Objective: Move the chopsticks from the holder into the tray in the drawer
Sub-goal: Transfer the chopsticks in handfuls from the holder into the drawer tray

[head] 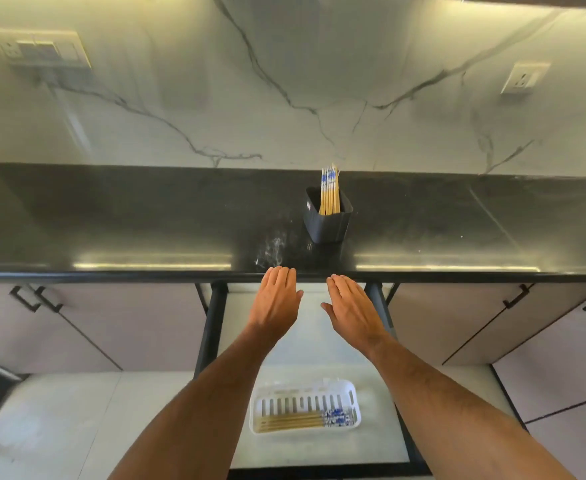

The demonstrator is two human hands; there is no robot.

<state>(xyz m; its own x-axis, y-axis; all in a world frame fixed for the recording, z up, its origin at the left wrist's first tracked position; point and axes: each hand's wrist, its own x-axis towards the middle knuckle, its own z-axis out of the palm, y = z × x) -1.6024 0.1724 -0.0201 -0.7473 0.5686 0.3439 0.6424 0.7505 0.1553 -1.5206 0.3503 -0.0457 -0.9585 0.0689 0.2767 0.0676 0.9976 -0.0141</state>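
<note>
chopsticks (329, 195) upright in holder (326, 225) | some flat in tray (348, 393) | both hands empty, flat

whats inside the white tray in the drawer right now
A few chopsticks lie flat along the near side of the white tray, blue-patterned ends to the right. The rest of its slotted floor shows bare. A forearm covers the tray's left edge, so that corner cannot be seen.

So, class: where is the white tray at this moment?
In the head view the white tray sits low and centre, inside the open drawer below the black countertop, between the two forearms, with some chopsticks lying in it.
</note>
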